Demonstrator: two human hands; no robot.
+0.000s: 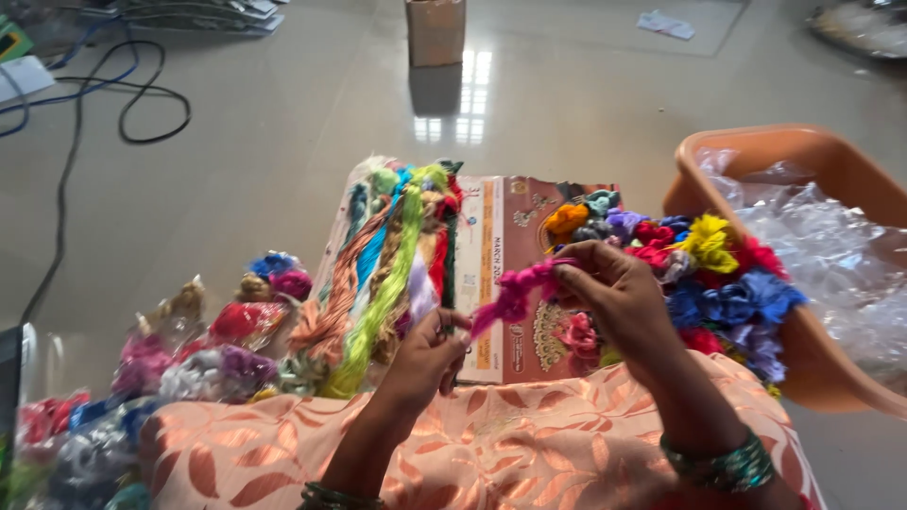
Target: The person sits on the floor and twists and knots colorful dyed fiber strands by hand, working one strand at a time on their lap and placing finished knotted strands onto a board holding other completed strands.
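My left hand [427,357] and my right hand [614,295] both grip a pink yarn strand [515,293] stretched between them above my lap. The left hand pinches its lower end, the right hand its upper end. Under the hands lies a printed brown-red card [510,236]. Long skeins of yarn [387,274] in orange, blue, green, white and red lie to the left of it. A heap of small woollen flowers [718,274] in yellow, red, blue and purple sits right of my right hand.
An orange plastic tub [831,156] with crumpled clear plastic stands at the right. Packets of coloured yarn [189,349] lie at the left. Black and blue cables [123,85] and a cardboard box [436,30] are on the shiny floor beyond.
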